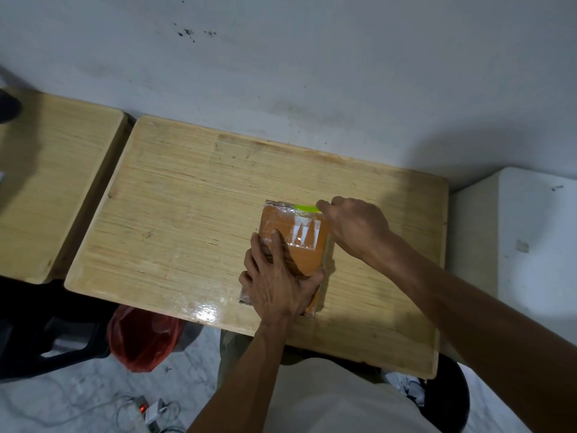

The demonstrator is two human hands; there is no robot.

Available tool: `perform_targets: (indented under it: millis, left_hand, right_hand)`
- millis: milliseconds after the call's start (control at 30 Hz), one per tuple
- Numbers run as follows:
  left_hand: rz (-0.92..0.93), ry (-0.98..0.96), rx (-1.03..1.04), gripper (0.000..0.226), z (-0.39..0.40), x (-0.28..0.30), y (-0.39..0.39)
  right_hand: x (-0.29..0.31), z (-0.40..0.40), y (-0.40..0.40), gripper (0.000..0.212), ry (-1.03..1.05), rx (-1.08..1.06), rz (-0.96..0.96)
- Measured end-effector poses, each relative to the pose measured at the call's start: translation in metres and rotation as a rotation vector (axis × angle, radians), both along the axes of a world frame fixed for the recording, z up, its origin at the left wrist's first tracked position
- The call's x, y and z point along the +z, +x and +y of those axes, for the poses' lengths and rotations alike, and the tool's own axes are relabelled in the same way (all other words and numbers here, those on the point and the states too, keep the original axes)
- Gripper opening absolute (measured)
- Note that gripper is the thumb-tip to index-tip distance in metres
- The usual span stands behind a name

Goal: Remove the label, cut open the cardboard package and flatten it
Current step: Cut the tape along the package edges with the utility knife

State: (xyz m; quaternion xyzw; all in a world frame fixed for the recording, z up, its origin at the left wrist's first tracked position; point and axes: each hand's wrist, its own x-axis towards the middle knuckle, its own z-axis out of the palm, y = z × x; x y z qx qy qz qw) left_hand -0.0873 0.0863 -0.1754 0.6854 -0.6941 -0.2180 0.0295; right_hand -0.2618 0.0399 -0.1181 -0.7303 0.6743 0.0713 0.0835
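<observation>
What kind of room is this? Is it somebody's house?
Probably a plain room in a home or small workspace. There are two bare wooden tables pushed against a scuffed white wall, a marble-patterned floor and a power strip with tangled cables.

No text can be read; the white label [307, 233] on the cardboard package [293, 251] is blurred.

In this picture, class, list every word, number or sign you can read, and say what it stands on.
None can be read.
White label remnant on the cardboard package: no legible print, blurred under glossy tape.
Green tool in the right hand: no marking visible.
Wooden table: no text.
</observation>
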Motion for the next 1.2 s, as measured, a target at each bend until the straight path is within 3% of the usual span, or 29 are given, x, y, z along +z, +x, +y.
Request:
perform_targets:
  millis: [333, 900, 1067, 1200]
  left_hand:
    - [0.027, 0.014, 0.018, 0.124, -0.001, 0.003, 0.003]
    - [0.011, 0.018, -0.023, 0.12, -0.001, 0.001, 0.004]
    - [0.047, 0.05, -0.045, 0.12, 0.0, 0.003, 0.006]
    - [0.053, 0.074, -0.057, 0.109, 0.0, 0.008, 0.009]
  right_hand:
    - [-0.005, 0.022, -0.031, 0.023, -0.042, -0.049, -0.05]
    - [-0.023, 0.078, -0.087, 0.03, 0.011, -0.307, -0.256]
    - [-0.024, 0.094, -0.065, 0.023, -0.062, -0.652, -0.548]
    - [-0.025, 0.103, -0.022, 0.01, -0.046, -0.914, -0.96]
